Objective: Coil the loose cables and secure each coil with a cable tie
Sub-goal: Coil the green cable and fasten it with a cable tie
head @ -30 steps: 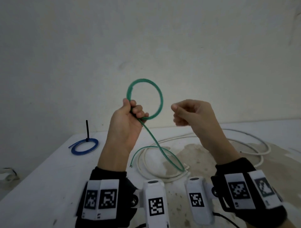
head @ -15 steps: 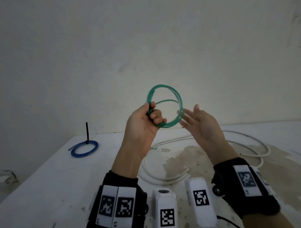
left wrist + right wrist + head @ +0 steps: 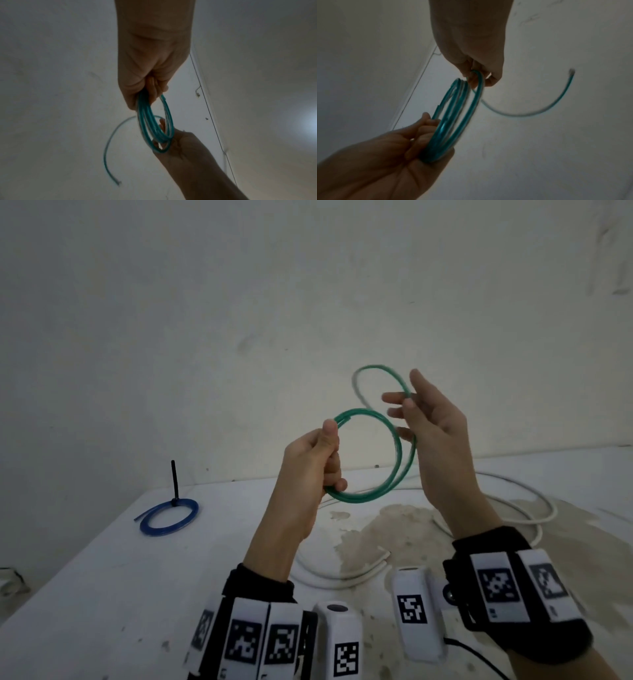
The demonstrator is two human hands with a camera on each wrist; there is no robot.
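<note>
A green cable point(image 3: 376, 489) is wound into a small coil of several loops, held in the air above the table. My left hand point(image 3: 327, 463) grips the coil's left side with curled fingers and thumb on top. My right hand point(image 3: 409, 410) pinches the cable's free tail at the coil's upper right; the tail point(image 3: 371, 368) arcs up and left from the fingers. In the left wrist view the coil point(image 3: 145, 121) hangs from my left hand point(image 3: 150, 93). In the right wrist view my right hand point(image 3: 477, 78) pinches the outer loop point(image 3: 476, 102), and the loose end point(image 3: 539, 111) curves away.
A blue coil point(image 3: 169, 513) lies at the table's far left corner, with a black cable tie point(image 3: 175, 479) standing up from it. A long white cable point(image 3: 513, 486) sprawls loose over the stained white table point(image 3: 102, 594) under my hands. A plain wall stands behind.
The green tail that hung to the table is now lifted and wound into more loops. My right hand took hold of the tail, and both hands shifted right.
</note>
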